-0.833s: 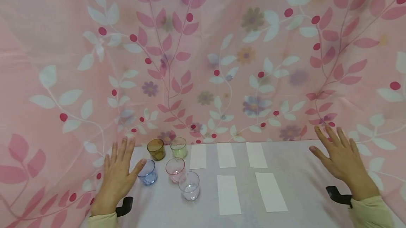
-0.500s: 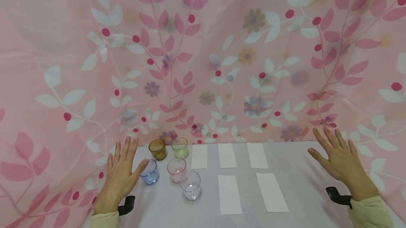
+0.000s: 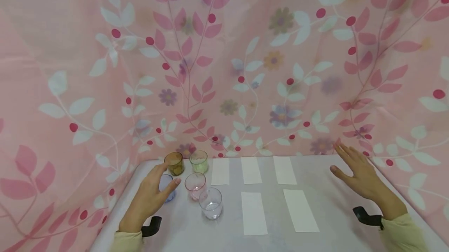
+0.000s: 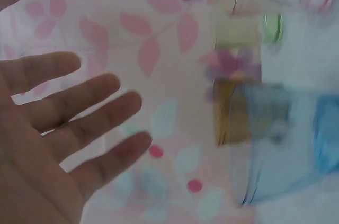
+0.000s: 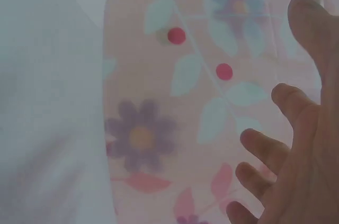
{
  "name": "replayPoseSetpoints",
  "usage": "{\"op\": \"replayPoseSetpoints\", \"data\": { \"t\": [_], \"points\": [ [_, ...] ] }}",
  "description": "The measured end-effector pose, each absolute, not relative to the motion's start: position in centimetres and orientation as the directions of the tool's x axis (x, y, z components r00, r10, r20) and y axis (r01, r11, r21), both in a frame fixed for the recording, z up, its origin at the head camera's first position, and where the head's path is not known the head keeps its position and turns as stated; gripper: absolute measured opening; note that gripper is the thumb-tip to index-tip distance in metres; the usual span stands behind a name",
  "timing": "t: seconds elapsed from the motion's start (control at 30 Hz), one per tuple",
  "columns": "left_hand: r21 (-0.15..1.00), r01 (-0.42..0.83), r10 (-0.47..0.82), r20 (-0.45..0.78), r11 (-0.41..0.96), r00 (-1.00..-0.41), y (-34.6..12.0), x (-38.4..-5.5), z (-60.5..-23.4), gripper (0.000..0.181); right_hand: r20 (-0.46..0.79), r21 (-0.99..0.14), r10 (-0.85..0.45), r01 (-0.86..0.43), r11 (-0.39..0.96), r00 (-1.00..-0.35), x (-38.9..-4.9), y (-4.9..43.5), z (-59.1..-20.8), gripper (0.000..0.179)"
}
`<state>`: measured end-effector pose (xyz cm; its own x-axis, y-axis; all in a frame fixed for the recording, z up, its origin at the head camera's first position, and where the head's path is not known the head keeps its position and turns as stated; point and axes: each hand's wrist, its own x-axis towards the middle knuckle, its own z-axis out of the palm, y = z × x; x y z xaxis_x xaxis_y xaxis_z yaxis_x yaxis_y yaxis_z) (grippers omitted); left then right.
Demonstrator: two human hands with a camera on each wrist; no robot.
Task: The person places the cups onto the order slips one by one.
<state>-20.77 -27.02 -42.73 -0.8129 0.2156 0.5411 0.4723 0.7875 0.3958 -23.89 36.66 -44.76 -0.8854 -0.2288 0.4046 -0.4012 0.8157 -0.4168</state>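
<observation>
My left hand (image 3: 149, 197), fingers relaxed and holding nothing, overlaps the blue glass (image 3: 170, 189) in the head view. In the left wrist view that blue glass (image 4: 286, 144) stands off to the right of the spread fingers. Behind it on the table are an amber glass (image 3: 174, 163) and a green glass (image 3: 198, 162). A pink-rimmed glass (image 3: 195, 186) and a clear glass (image 3: 211, 204) stand to the right of the hand. Over the table's right side hovers my right hand (image 3: 361, 178), its fingers extended and nothing in them.
Several white paper rectangles lie on the table: three in a back row, such as the middle paper (image 3: 251, 170), and two nearer, such as the right front paper (image 3: 301, 210). A pink floral curtain (image 3: 224, 69) hangs along the back edge and sides of the white table (image 3: 196, 238).
My left hand has moved right and turned, coming over the blue glass. The right hand has shifted slightly left, toward the middle. The glasses and papers stay in place.
</observation>
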Motion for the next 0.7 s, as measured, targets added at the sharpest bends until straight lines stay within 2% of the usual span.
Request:
{"op": "replayPoseSetpoints", "data": {
  "t": [0.1,0.23,0.37,0.5,0.7],
  "points": [
    [0.421,0.577,0.242,0.621,0.700,-0.746,-25.7,-21.4,-43.6,0.049,0.392,-0.500,-0.260,-0.441,0.745,-0.883,-24.3,35.0,-45.2,0.081],
    [0.477,0.674,0.253,0.677,0.564,-0.691,-23.5,-22.0,-45.4,0.046,0.362,-0.545,-0.296,-0.458,0.702,-0.884,-24.7,32.5,-45.9,0.081],
    [0.508,0.692,0.226,0.698,0.513,-0.680,-21.0,-22.0,-47.5,0.049,0.309,-0.577,-0.346,-0.464,0.673,-0.886,-25.6,29.7,-46.9,0.077],
    [0.504,0.670,0.174,0.714,0.545,-0.679,-18.9,-21.8,-49.7,0.057,0.262,-0.599,-0.422,-0.490,0.634,-0.868,-26.9,26.6,-47.8,0.073],
    [0.506,0.625,0.118,0.714,0.594,-0.690,-17.1,-21.2,-52.2,0.069,0.185,-0.570,-0.521,-0.523,0.634,-0.833,-28.9,21.6,-48.5,0.079]
  ]
}}
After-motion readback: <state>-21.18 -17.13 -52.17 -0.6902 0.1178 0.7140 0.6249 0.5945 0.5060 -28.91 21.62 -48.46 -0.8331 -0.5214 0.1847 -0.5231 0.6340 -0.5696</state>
